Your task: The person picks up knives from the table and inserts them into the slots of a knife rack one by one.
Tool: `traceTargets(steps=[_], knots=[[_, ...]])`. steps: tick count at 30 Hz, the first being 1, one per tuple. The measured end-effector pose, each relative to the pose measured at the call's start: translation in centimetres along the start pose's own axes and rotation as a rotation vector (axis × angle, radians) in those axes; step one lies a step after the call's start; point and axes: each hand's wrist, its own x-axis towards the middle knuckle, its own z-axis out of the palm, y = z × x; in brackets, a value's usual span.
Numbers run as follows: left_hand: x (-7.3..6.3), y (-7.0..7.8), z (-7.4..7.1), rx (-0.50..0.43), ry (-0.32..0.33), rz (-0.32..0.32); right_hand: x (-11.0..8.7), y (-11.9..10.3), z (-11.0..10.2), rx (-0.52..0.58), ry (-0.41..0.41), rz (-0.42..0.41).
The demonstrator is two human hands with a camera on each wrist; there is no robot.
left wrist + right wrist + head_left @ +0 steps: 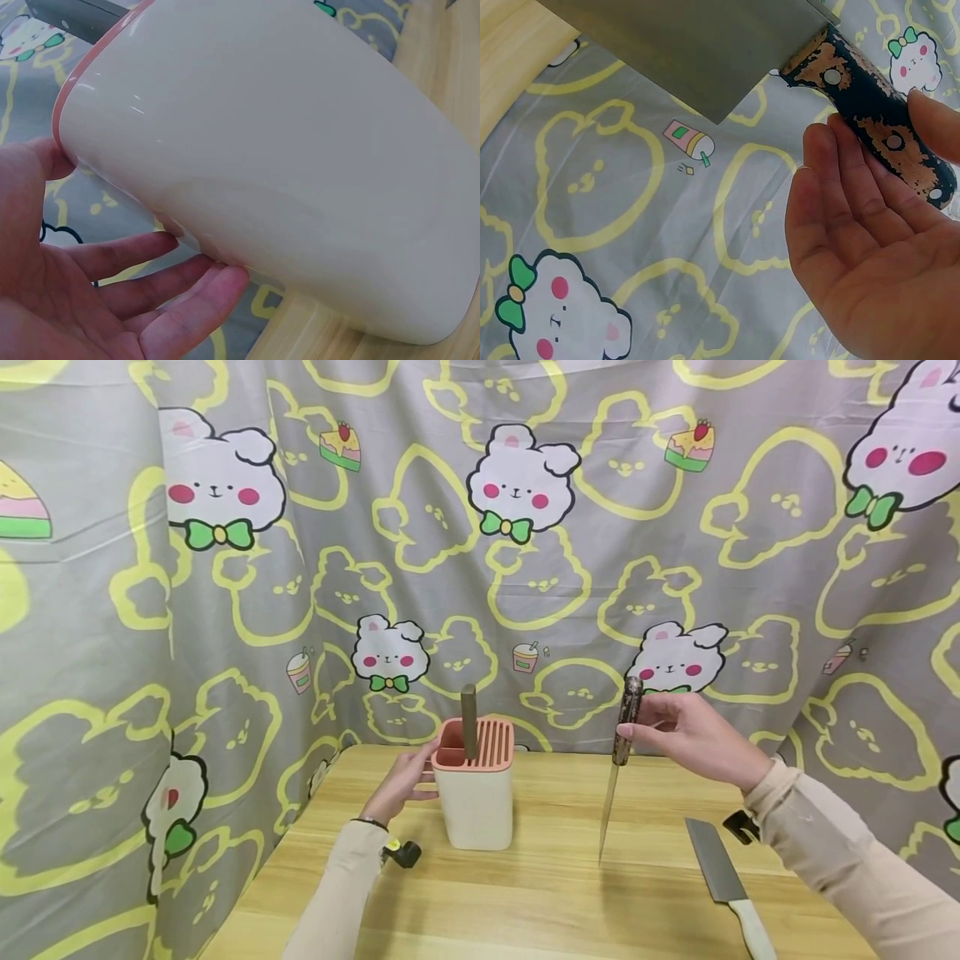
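A cream knife holder (480,810) with a coral slotted top stands upright on the table. My left hand (405,785) steadies its left side; in the left wrist view, fairly straight fingers (161,289) touch the wall below the rim. A grey handle (469,718) sticks up from the holder's top. To the right of the holder, my right hand (690,735) pinches the worn dark handle of a cleaver (627,727) between thumb and fingers. Its blade hangs downward, edge-on in the head view; the right wrist view shows the broad blade (697,52).
A second cleaver (718,864) with a white handle lies on the wooden table (555,893), below my right forearm. Behind the table and along its left side hangs a grey patterned curtain (555,577).
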Motion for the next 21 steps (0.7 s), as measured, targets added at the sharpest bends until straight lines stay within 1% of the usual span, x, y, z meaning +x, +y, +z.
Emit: traceTargets(steps=[7,9,13,18,21], knots=[[-0.2,0.0,0.1,0.004,0.003,-0.002,0.8,-0.2,-0.3,0.006,0.019,-0.013],[-0.2,0.0,0.1,0.005,0.005,-0.003,1.1,-0.3,-0.5,0.009,0.017,-0.003],[-0.2,0.0,0.1,0.006,0.007,-0.003,1.6,-0.8,-0.9,0.012,0.014,0.016],[-0.2,0.0,0.2,0.010,0.008,-0.002,2.4,-1.4,-1.3,-0.009,0.029,0.005],[-0.2,0.0,0.2,0.009,0.012,-0.001,2.8,-1.9,-1.5,0.001,0.033,0.005]])
